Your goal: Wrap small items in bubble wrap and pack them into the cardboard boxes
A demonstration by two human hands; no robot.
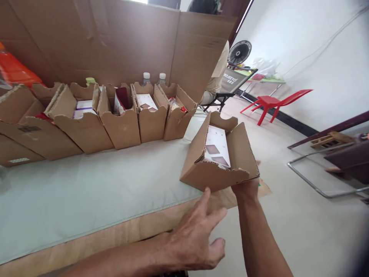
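Right of centre, supports cardboard box (213, 177) from beneath with right hand (246, 187), likely against tipping; cannot tell finger closure. Lower centre, spreads empty left hand (197, 234).

Matt cardboard here on the open box (217, 177), rough and corrugated along its cut edges! Smooth printed card on the white carton (219, 138); lightly wrinkled pale cloth (115, 181) below; glossy plastic on the red chair (269, 101); shiny metal on the tubular frame (313, 185)!
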